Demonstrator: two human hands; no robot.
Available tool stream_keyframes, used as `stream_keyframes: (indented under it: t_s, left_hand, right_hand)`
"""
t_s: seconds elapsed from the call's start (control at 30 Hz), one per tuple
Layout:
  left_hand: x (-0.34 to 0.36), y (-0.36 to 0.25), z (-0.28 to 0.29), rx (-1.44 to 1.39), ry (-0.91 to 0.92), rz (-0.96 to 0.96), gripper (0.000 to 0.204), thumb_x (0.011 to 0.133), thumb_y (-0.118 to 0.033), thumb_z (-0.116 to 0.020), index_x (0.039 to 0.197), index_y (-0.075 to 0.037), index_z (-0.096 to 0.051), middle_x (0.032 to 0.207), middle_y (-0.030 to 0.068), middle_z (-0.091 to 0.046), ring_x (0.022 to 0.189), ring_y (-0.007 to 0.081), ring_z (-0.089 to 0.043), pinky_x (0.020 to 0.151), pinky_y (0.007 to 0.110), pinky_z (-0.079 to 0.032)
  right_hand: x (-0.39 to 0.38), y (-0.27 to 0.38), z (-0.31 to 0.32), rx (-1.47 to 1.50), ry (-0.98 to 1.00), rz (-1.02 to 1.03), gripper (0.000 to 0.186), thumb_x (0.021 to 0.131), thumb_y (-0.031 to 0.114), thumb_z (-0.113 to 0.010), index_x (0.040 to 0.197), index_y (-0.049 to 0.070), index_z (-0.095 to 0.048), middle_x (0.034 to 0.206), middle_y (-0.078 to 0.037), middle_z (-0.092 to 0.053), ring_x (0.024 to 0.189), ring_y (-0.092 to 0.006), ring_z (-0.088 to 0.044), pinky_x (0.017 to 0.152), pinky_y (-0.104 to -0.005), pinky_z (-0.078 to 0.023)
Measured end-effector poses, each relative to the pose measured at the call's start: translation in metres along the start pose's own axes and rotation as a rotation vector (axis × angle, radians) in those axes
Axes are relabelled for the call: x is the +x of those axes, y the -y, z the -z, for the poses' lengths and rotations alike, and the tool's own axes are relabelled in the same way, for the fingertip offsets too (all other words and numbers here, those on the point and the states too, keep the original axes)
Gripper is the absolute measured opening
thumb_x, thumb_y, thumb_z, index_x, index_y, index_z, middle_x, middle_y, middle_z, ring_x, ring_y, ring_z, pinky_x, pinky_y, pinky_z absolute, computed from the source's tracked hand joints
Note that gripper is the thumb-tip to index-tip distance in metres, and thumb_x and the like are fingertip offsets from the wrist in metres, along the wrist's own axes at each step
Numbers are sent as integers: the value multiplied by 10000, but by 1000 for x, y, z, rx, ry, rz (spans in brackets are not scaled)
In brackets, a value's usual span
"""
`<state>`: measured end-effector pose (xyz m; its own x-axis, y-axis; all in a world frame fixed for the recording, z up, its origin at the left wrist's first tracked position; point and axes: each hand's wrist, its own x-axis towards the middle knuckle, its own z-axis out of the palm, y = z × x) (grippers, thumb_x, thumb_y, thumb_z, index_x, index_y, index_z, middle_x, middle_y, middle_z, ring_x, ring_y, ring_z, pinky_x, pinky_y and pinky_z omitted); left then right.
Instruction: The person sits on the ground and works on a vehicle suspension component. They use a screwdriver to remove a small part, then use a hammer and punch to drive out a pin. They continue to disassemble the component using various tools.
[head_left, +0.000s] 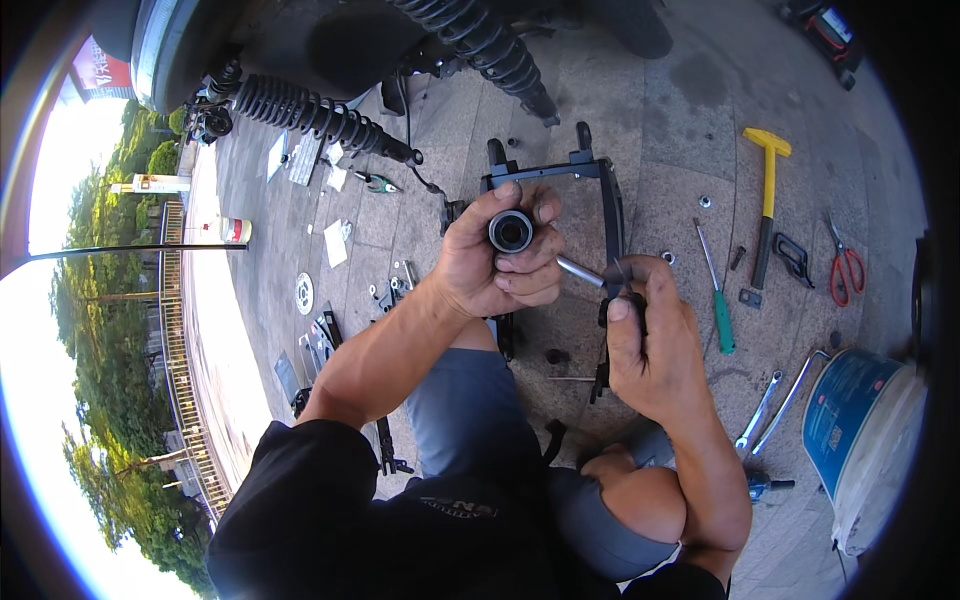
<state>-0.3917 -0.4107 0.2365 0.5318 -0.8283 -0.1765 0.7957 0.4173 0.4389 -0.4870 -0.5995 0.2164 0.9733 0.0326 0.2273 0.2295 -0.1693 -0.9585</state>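
My left hand (474, 262) is closed round a black cylindrical part with a ringed round end (510, 231). Its open end faces up, with the fingers curled along one side. A little lower and to the right, my right hand (655, 345) grips a dark-handled tool with a bright metal shaft (580, 271). The shaft points toward the left hand's fingers; whether its tip touches the part is hidden. Beneath both hands a black U-shaped metal frame (612, 205) rests on the paving.
Two shock absorbers (310, 118) hang from a vehicle above. At right lie a yellow hammer (768, 190), green-handled screwdriver (722, 315), red-handled scissors (846, 276) and a wrench (760, 408). A blue bucket (850, 410) stands beyond them. Pliers (377, 183) and small parts lie at left.
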Motion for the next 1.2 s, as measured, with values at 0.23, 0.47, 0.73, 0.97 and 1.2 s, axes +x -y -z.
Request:
stream_keyframes:
  t_s: [0.23, 0.47, 0.73, 0.97, 1.2]
  left_hand:
    - [1, -1, 2, -69, 0, 52, 354, 940, -479, -478, 900, -128, -456, 514, -22, -366, 391, 69, -307, 429, 217, -250]
    - [0, -2, 4, -122, 12, 57, 360, 940, -478, -475, 891, -121, -470, 507, -19, -362, 386, 72, -315, 427, 214, -254]
    - [1, -3, 4, -165, -11, 62, 325, 964, -438, -434, 903, -121, -476, 497, -22, -362, 386, 79, -329, 427, 225, -255]
    - [4, -1, 5, -75, -139, -13, 297, 972, -409, -420, 905, -126, -481, 509, -34, -352, 378, 72, -310, 422, 222, -264]
    - [8, 4, 2, 20, -300, 21, 354, 942, -469, -473, 903, -122, -529, 522, 0, -384, 425, 101, -318, 450, 253, -266]
  right_hand:
    - [-2, -3, -1, -4, -41, 7, 210, 946, 120, -452, 1104, -18, -453, 718, -137, -522, 548, -238, -511, 536, -329, -405]
    - [-1, -4, 2, 45, -45, -58, 262, 952, 84, -460, 1202, 18, -502, 769, -59, -560, 581, -85, -506, 536, -228, -405]
    - [0, 2, 0, 382, -183, -280, 290, 961, 57, -386, 1239, 71, -465, 776, -80, -602, 539, -70, -530, 447, -182, -407]
    - [2, -8, 20, 1340, -100, -462, 443, 941, 221, -511, 1323, 41, -379, 1194, -255, -550, 783, -268, -670, 577, -298, -553]
    - [1, -11, 15, 1032, -16, -63, 537, 961, 370, -473, 1327, -12, -380, 1216, -277, -531, 885, -263, -643, 644, -316, -520]
